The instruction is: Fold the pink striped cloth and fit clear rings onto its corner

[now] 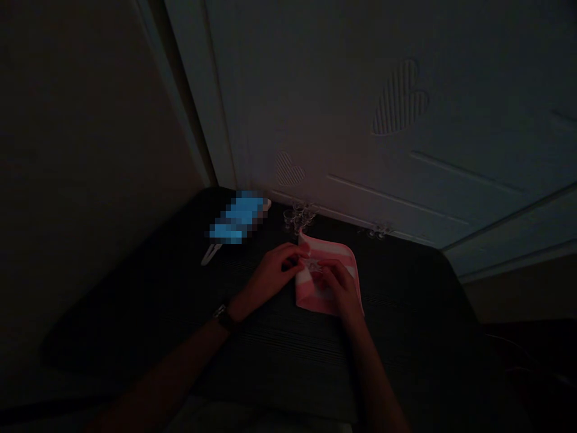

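In dim light, a pink-and-white striped cloth (329,305) lies on the dark table. My left hand (282,264) is at its left side, thumb and fingers closed on the raised edge. Over the cloth's middle, my right hand (341,285) has its fingertips pinched on a small clear glassy piece (312,264). The exact kind of that piece is too dark to make out. Just behind the cloth stands a cluster of small clear glass pieces (300,215), some shaped like tiny cups.
A phone-like device (238,218) with a blurred bright screen leans on a white stand (210,254) at the back left. More small clear pieces (380,231) lie by the white panel (333,120) with raised hearts. The dark table (270,361) has rounded corners.
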{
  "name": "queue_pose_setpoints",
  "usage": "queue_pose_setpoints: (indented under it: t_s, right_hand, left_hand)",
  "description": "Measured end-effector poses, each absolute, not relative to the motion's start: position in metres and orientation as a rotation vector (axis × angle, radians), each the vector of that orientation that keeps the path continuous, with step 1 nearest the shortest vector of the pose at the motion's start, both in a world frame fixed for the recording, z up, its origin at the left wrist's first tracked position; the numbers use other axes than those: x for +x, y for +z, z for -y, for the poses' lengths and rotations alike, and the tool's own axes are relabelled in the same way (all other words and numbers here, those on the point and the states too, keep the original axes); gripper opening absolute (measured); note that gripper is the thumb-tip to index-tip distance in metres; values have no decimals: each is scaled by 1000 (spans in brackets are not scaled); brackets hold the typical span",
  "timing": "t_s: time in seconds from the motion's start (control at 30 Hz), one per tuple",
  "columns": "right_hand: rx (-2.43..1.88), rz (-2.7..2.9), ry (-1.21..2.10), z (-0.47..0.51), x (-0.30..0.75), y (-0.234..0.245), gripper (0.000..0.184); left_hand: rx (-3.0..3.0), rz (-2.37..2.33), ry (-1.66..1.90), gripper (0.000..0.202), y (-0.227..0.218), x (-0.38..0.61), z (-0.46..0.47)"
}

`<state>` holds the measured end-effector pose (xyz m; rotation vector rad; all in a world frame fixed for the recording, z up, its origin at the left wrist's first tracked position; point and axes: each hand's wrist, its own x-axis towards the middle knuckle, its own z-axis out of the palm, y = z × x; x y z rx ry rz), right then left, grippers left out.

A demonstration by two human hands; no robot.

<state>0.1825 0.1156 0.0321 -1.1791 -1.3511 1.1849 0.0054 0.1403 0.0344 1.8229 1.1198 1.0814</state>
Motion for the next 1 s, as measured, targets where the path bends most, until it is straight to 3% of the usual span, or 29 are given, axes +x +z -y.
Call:
queue_pose_setpoints:
  t_s: [1.0]
  right_hand:
    - [-1217, 1396, 1132, -112, 182, 35, 28]
  left_hand:
    - [2013, -1148, 1008, 34, 42, 6, -135]
